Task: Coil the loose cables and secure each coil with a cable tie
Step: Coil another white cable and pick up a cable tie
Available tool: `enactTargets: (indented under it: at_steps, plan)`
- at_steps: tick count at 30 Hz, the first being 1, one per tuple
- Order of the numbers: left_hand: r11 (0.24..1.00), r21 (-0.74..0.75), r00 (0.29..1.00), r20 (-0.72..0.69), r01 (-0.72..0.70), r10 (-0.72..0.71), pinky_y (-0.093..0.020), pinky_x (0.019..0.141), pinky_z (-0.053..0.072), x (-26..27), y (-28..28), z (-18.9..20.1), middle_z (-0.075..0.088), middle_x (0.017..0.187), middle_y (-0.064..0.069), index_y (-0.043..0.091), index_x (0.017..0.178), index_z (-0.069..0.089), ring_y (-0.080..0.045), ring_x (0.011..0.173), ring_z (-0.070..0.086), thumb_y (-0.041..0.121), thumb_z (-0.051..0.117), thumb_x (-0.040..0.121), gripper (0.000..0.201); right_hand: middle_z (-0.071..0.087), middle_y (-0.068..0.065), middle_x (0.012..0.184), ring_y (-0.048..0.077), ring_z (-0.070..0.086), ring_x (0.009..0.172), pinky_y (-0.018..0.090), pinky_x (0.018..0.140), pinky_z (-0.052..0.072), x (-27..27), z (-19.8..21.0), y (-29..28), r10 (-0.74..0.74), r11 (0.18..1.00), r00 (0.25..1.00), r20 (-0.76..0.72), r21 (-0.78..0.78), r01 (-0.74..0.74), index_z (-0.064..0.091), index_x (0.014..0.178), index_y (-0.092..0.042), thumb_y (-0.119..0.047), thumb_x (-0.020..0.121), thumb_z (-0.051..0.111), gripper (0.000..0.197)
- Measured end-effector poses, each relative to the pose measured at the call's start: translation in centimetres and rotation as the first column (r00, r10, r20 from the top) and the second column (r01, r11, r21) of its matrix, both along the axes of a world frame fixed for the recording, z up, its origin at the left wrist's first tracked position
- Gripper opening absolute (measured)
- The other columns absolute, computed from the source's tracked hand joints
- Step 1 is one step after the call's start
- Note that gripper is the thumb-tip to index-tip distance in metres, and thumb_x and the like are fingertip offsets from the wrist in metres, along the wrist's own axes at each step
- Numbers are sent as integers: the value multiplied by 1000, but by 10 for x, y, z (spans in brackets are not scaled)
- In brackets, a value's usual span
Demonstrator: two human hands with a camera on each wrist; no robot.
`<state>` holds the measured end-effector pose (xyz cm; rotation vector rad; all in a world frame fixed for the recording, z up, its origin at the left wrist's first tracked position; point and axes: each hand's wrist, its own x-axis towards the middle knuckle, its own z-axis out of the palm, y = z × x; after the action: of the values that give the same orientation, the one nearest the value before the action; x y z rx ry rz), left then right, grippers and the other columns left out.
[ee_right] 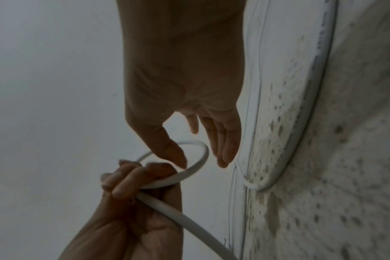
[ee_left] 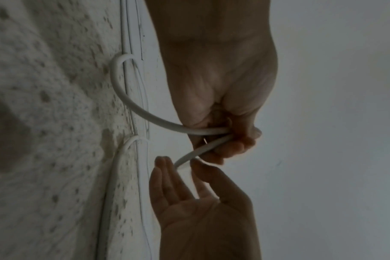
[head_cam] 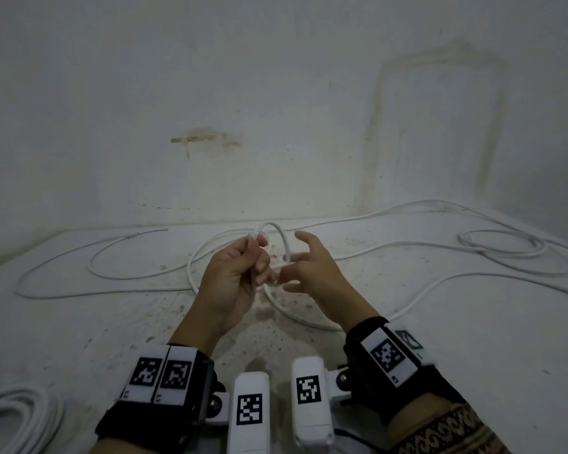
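Note:
My left hand (head_cam: 243, 270) grips a white cable (head_cam: 281, 235) in a fist and holds it above the floor, bent into a small loop. The same cable (ee_left: 142, 113) runs from my left hand (ee_left: 229, 139) down to the floor. My right hand (head_cam: 309, 270) is just right of the loop, with thumb and fingers spread. In the right wrist view, the right hand (ee_right: 220, 139) has straight fingers, the thumb lies across the loop (ee_right: 204, 153), and the left hand (ee_right: 134, 177) clutches the cable below. No cable tie is visible.
Loose white cable (head_cam: 95, 273) snakes across the speckled floor (head_cam: 440, 371) to the left, and more cable (head_cam: 505, 250) loops at the right by the wall. A wound white bundle (head_cam: 17, 417) lies at the bottom left. A stained white wall (head_cam: 276, 109) rises behind.

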<state>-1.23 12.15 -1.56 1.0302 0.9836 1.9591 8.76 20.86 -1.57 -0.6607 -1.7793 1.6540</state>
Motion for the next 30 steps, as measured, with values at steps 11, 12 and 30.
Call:
enactTargets:
  at_steps: [11, 12, 30]
  plan:
    - [988, -100, 992, 57, 119, -113, -13, 35, 21, 0, -4, 3, 33, 48, 6, 7, 82, 51, 0, 32, 23, 28, 43, 86, 23, 56, 10, 71, 20, 62, 62, 45, 63, 57, -3, 1, -5, -74, 997, 991, -111, 14, 76, 53, 92, -8, -27, 100, 40, 25]
    - [988, -101, 992, 56, 120, -115, -13, 34, 21, 0, -3, 3, 34, 47, 6, 7, 82, 51, 0, 32, 24, 28, 44, 85, 22, 59, 11, 75, 20, 63, 65, 45, 67, 56, -4, 1, -6, -75, 996, 994, -80, 41, 78, 53, 96, -9, -29, 100, 40, 24]
    - [985, -168, 999, 15, 42, -40, -12, 35, 22, 2, -2, 3, 40, 42, 0, 13, 49, 58, -3, 28, 22, 28, 48, 82, 38, 65, -3, 114, 0, 60, 99, 14, 77, 45, 3, -1, 3, 194, 967, 945, -263, 212, -139, 69, 104, -3, -5, 87, 59, 20]
